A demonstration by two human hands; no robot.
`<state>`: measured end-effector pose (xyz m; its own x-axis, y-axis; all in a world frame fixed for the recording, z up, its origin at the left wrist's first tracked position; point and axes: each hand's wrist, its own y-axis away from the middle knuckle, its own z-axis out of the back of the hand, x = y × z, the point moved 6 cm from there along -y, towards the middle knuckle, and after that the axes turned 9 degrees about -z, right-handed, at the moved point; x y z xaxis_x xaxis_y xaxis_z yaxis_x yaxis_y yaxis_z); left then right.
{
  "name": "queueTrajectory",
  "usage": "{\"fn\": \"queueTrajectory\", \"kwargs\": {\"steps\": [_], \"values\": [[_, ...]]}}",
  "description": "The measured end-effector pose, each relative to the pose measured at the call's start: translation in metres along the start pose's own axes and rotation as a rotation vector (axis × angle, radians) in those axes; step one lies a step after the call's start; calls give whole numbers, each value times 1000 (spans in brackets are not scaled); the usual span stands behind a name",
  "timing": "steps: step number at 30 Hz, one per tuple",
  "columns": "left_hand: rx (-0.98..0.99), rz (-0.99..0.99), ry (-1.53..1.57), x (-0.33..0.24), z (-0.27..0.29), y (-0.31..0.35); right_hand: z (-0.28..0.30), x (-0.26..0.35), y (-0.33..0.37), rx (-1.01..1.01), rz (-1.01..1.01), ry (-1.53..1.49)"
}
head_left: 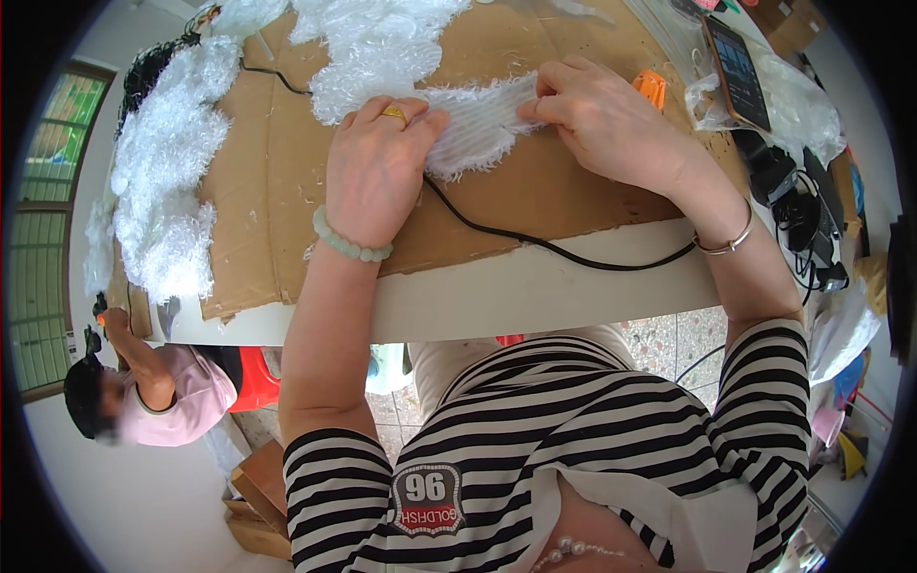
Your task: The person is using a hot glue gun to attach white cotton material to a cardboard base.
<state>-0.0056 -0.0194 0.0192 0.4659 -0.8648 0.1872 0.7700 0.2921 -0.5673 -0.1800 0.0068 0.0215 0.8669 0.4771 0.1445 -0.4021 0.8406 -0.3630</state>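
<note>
Head view:
L hand: left hand (pixel 377 172) lies palm-down, fingers flat and spread on the near end of the white fringed strip (pixel 478 124), pressing it to the cardboard sheet (pixel 573 181); not gripping. Gold ring on one finger, pale green bead bracelet (pixel 349 245) at wrist.
R hand: right hand (pixel 602 119) w/ fingertips bunched, pinching the strip's far edge; thumb hidden under the fingers.
Strip: ribbed white fabric w/ fluffy fringe, flat on the cardboard, spanning betw. both hands' fingertips; touched by both.
Black cable (pixel 535 244): runs under L palm side, curves below the strip toward R wrist, across cardboard and table edge (pixel 535 291).
Fluff pile (pixel 382 48): white, just beyond L fingertips, touching the strip's upper end.
More fluff (pixel 162 172): long heap well left of L hand, at cardboard's edge.
Orange tool (pixel 651 88): just beyond R knuckles, partly hidden.
Phone (pixel 737 72): dark screen, right of R fingers, on clear plastic bags (pixel 802 105).
R wrist: silver bangle (pixel 731 241).
Other person: lower left, pink top (pixel 186 396), well away from both hands.
</note>
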Motion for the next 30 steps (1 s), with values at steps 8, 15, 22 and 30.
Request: {"fn": "queueTrajectory", "kwargs": {"steps": [8, 15, 22, 30], "values": [[-33, 8, 9, -6, 12, -3, -1, -1, 1, 9, -7, -29], [-2, 20, 32, -4, 10, 0, -1, -1, 2, -1, -20, -40], [-59, 49, 54, 1, 19, -2, -3, 0, 3, -6, -8, -35], [-109, 124, 516, -6, 12, -4, -4, 1, 2, -8, -3, -31]]}}
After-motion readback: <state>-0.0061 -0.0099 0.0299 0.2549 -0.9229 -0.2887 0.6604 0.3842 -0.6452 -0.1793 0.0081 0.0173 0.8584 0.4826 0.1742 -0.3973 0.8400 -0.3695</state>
